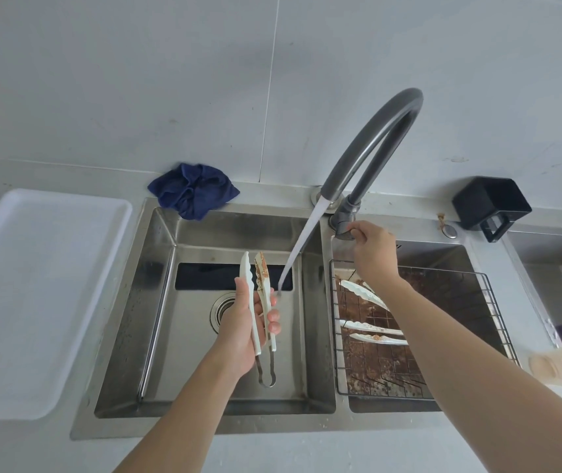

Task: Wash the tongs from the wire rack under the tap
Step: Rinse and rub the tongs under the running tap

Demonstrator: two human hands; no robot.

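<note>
My left hand (242,329) holds white tongs (261,295) over the left sink basin (156,319), tips pointing away from me, one arm smeared with brown residue. Water streams from the grey curved tap (368,145) and falls just right of the tong tips. My right hand (373,250) grips the tap handle (343,230) at the tap's base. Two more dirty white tongs (371,332) lie on the stained wire rack (470,302) over the right basin, partly hidden by my right forearm.
A white tray (33,295) lies on the counter at left. A blue cloth (192,191) is bunched behind the left basin. A black cup (491,204) stands at the back right. The drain (223,310) sits in the left basin.
</note>
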